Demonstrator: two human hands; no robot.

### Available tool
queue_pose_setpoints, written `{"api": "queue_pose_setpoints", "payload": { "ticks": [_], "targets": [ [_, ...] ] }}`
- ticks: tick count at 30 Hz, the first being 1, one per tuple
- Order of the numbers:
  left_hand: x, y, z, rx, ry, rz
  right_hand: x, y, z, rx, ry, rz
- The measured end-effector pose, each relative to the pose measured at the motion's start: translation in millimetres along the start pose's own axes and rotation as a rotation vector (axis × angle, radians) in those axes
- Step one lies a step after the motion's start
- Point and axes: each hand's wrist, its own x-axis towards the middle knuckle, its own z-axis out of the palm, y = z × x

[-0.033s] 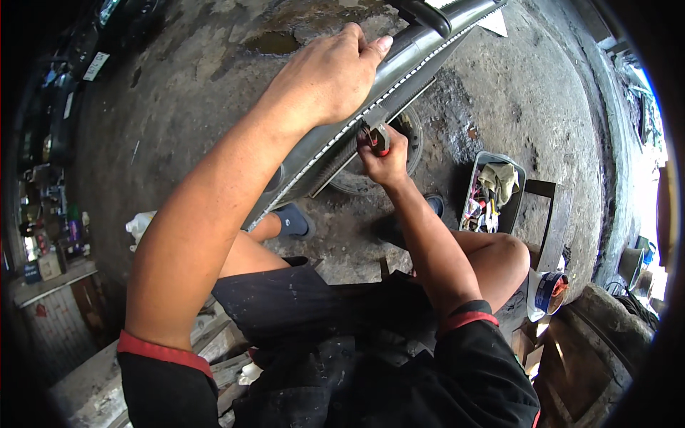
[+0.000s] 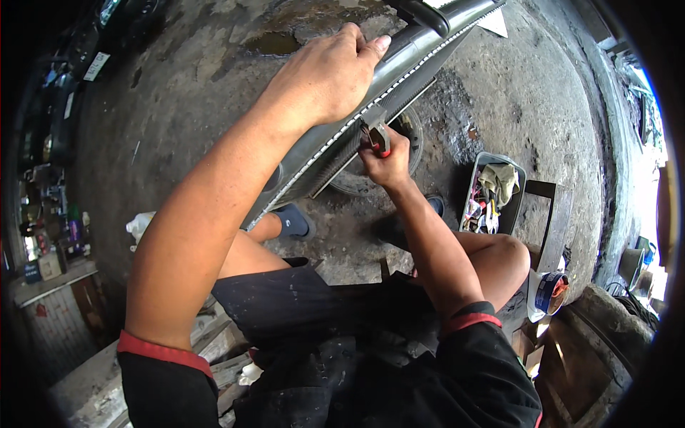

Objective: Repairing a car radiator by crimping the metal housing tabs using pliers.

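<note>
A car radiator [image 2: 401, 63] with a dark tank slants across the view from upper right to lower left, with a row of crimped metal tabs along its edge. My left hand [image 2: 334, 77] lies over the tank with its fingers curled round the far side, where they are partly hidden. My right hand [image 2: 391, 162] grips red-handled pliers [image 2: 374, 120], whose jaws are up against the tabbed edge just below my left hand. Whether the jaws clamp a tab is too small to tell.
A round, wheel-like thing [image 2: 417, 146] lies on the stained concrete floor under the radiator. To the right stands a grey bin [image 2: 524, 170] of tools with a rag [image 2: 499, 180]. A blue-labelled tub [image 2: 548, 292] sits near my right knee; a white container [image 2: 140, 225] stands left.
My right hand and forearm have shifted very slightly right. The left hand and the radiator look the same.
</note>
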Motion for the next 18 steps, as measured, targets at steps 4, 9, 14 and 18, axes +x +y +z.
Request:
{"api": "queue_pose_setpoints", "payload": {
  "ticks": [4, 9, 14, 18],
  "targets": [
    [1.7, -11.5, -12.3, -0.052, -0.007, -0.063, -2.6, -36.9, -13.9, -0.133, -0.108, 0.125],
    [5.9, -18.1, -10.1, -0.036, -0.003, -0.026, 0.4, -28.5, -12.5, -0.096, -0.144, 0.076],
    [4.3, -19.4, -17.6, -0.081, -0.041, -0.091, 10.7, -24.9, -12.5, -0.049, -0.142, -0.028],
    [1.9, -14.8, -15.0, -0.058, -0.041, -0.101, 14.5, -21.0, -1.5, 0.028, -0.113, -0.022]
  ]
}}
